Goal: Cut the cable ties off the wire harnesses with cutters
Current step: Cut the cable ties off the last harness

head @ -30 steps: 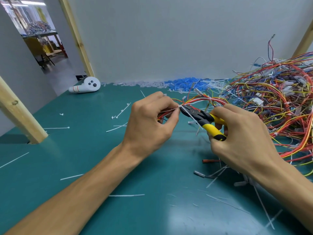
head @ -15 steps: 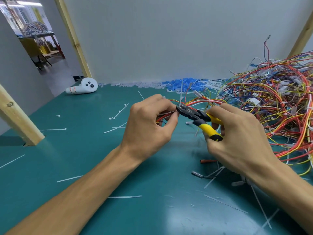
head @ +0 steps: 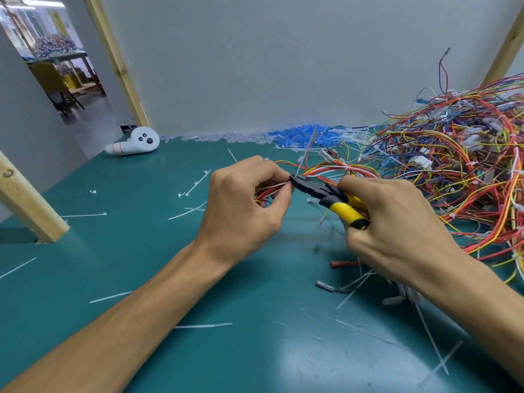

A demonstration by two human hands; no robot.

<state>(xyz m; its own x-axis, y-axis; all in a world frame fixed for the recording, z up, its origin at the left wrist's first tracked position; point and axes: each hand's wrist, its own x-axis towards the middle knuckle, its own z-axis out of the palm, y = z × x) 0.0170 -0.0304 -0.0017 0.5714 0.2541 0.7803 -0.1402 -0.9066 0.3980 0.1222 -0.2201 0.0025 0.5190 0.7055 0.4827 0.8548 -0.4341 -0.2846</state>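
My left hand (head: 243,205) pinches a thin bundle of red, orange and white wires, the wire harness (head: 337,170), above the green table. My right hand (head: 397,225) grips the yellow-and-black cutters (head: 329,198) by the handles. The black jaws point left and meet the harness right at my left fingertips, where a white cable tie (head: 300,161) sticks up. Whether the jaws are closed on the tie is hard to tell. The harness runs right into the big wire pile (head: 459,171).
Cut white ties (head: 195,184) lie scattered over the green table (head: 141,265), with more under my right wrist. A white controller (head: 133,143) lies at the back left. Blue and clear connector bits (head: 292,137) line the back wall. A wooden post (head: 25,197) stands at left.
Both hands have stayed close together on the harness. The cutter jaws have shifted slightly along the bundle toward my left fingertips, and a white tie end now stands upright above the jaws.
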